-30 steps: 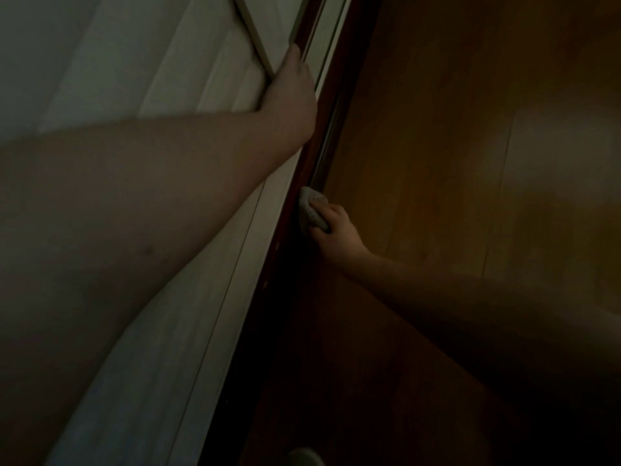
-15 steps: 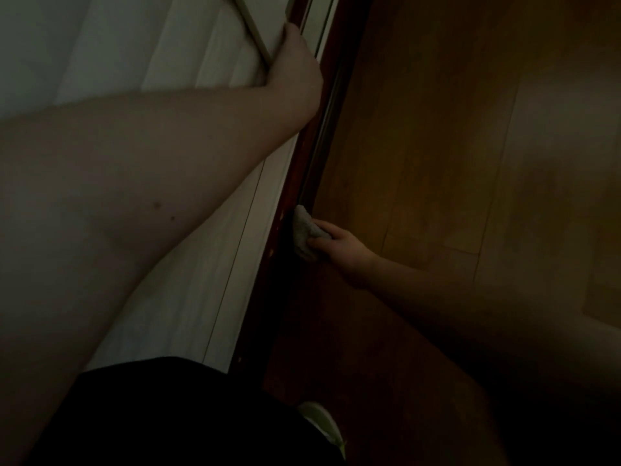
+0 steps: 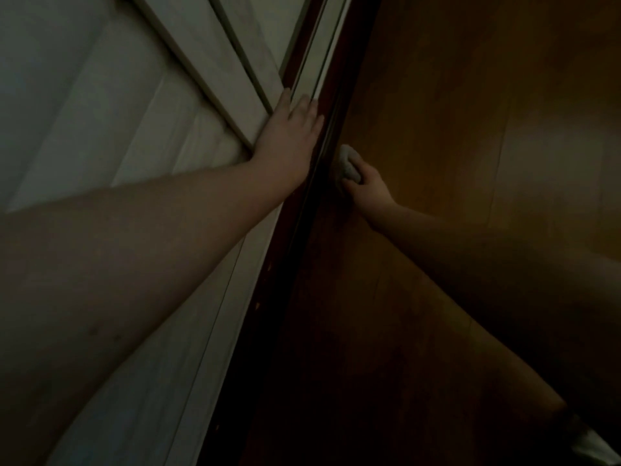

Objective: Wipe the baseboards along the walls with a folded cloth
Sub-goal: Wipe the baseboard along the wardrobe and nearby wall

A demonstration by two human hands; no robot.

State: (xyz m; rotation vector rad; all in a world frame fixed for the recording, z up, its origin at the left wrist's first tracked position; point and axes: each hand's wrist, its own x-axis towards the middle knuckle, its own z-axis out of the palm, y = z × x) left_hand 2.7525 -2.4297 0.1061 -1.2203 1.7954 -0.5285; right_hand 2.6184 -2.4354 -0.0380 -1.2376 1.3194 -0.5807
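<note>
The scene is dim. A dark reddish baseboard (image 3: pixel 285 280) runs diagonally from the bottom centre to the top, between a pale wall and the wooden floor. My right hand (image 3: pixel 368 188) grips a small folded grey cloth (image 3: pixel 347 163) and holds it against the baseboard low down near the floor. My left hand (image 3: pixel 289 139) rests flat on the pale wall panel above the baseboard, fingers straight and spread.
The pale wall (image 3: pixel 100 112) on the left carries raised trim strips (image 3: pixel 201 62) that cross diagonally. Brown wooden floorboards (image 3: pixel 470 129) fill the right side. A light shoe tip (image 3: pixel 598 449) shows at the bottom right corner.
My left hand has let go of the trim edge and now lies flat with straight fingers. The right hand with the cloth has slid further along the baseboard.
</note>
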